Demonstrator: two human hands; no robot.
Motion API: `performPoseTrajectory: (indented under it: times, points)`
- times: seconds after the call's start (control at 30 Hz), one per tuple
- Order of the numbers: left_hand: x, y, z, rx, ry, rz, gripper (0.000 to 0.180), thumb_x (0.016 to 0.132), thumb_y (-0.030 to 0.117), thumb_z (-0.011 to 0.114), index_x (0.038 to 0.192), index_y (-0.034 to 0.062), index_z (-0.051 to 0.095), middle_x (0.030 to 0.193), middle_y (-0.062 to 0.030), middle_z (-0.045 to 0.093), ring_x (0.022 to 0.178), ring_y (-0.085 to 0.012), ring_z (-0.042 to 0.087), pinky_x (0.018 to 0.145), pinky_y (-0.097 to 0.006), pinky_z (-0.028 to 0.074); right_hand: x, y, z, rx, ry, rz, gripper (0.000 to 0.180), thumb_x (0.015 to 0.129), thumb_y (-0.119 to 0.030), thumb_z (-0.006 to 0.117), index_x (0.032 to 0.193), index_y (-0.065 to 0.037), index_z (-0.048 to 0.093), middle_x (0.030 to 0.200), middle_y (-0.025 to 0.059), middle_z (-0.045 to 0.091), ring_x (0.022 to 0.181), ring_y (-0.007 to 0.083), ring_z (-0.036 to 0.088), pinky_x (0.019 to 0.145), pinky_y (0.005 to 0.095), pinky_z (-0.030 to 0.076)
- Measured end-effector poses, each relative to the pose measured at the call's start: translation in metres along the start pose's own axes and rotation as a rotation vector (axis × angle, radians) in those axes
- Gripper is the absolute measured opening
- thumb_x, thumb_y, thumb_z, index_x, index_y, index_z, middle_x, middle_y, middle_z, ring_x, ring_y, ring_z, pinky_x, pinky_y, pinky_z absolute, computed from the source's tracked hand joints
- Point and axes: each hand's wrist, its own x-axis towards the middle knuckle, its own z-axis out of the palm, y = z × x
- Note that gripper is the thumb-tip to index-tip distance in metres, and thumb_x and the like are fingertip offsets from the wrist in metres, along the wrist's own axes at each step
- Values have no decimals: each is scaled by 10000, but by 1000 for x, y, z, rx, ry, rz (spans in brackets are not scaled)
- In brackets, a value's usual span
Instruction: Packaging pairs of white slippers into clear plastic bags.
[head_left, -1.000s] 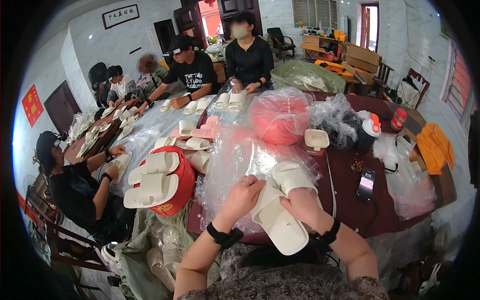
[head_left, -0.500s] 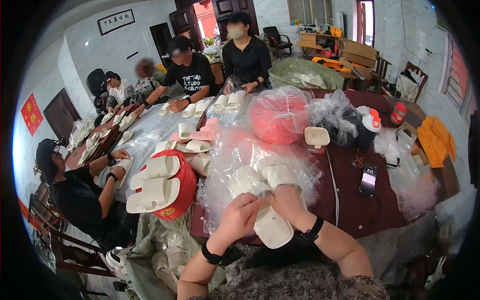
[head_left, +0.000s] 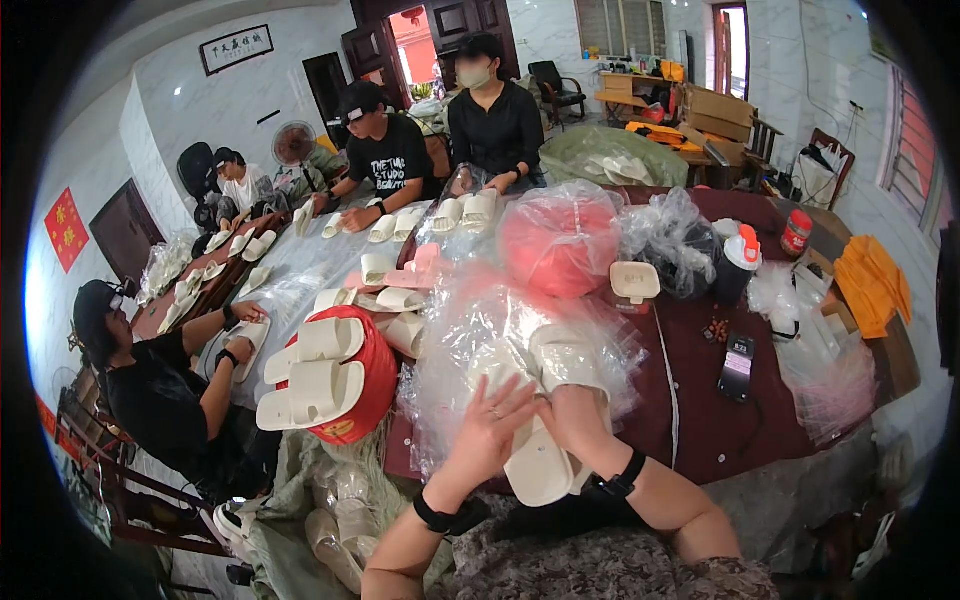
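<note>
A pair of cream slide slippers (head_left: 540,470) lies at the table's near edge, soles toward me, with the strap ends reaching into clear plastic bags (head_left: 460,400). My left hand (head_left: 490,425) is open, fingers spread, resting over the left slipper and the plastic. My right hand (head_left: 580,415) is closed on the right slipper near its strap; its fingertips are partly hidden. To the left, a red round stool (head_left: 375,390) carries several more cream slippers (head_left: 325,390).
A red bundle under clear plastic (head_left: 560,240), a small cream box (head_left: 635,282), a black tumbler (head_left: 737,265) and a phone (head_left: 737,368) stand on the dark red table (head_left: 700,430). Several people (head_left: 170,380) handle slippers along the left and far sides. A green sack (head_left: 290,530) sits below left.
My left hand's fingers have spread from a pinch at the bag's edge. My right hand stays on the slipper, slightly shifted. A co-worker across the table has lifted a slipper.
</note>
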Motion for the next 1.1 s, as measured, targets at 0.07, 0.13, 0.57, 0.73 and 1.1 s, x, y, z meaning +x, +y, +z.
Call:
performPoseTrajectory:
  times: [0.07, 0.13, 0.57, 0.73, 1.1]
  points:
    - [4, 10, 5, -149, -35, 59, 597, 753, -109, 524, 1298, 110, 628, 1388, -80, 582, 1335, -327, 500, 1178, -555, 249, -1, 4, 8, 180, 66, -16, 355, 880, -311, 636, 757, 17, 692, 717, 238, 654, 691, 400, 661, 653, 473, 524]
    - [4, 11, -1, -213, -69, 80, 561, 771, -98, 530, 1286, 99, 633, 1397, -98, 572, 1355, -323, 479, 1177, -541, 257, -1, 9, 10, 363, 140, -35, 355, 878, -311, 640, 752, 17, 689, 736, 243, 657, 718, 408, 661, 676, 474, 525]
    - [-15, -22, 9, -1601, 429, -721, 634, 1038, 474, 423, 1466, 9, 382, 1419, -147, 504, 1328, -279, 476, 1119, -402, 365, -2, -16, -18, 231, 13, 121, 456, 907, -332, 635, 723, 85, 630, 741, 305, 613, 729, 470, 614, 690, 533, 470]
    - [-16, -3, -2, -1576, 335, -793, 617, 1008, 412, 506, 1434, -24, 413, 1398, -181, 531, 1275, -281, 540, 1075, -411, 430, -3, -12, -7, 168, 218, 18, 445, 915, -314, 602, 661, 49, 639, 669, 271, 614, 672, 444, 632, 654, 532, 487]
    - [-57, -23, 33, -2021, -176, -787, 549, 968, 105, 544, 1448, -54, 328, 1387, -209, 535, 1278, -349, 536, 1091, -500, 428, 43, 9, 6, -88, 28, 195, 464, 907, -404, 581, 766, 17, 715, 717, 238, 670, 697, 405, 682, 678, 512, 523]
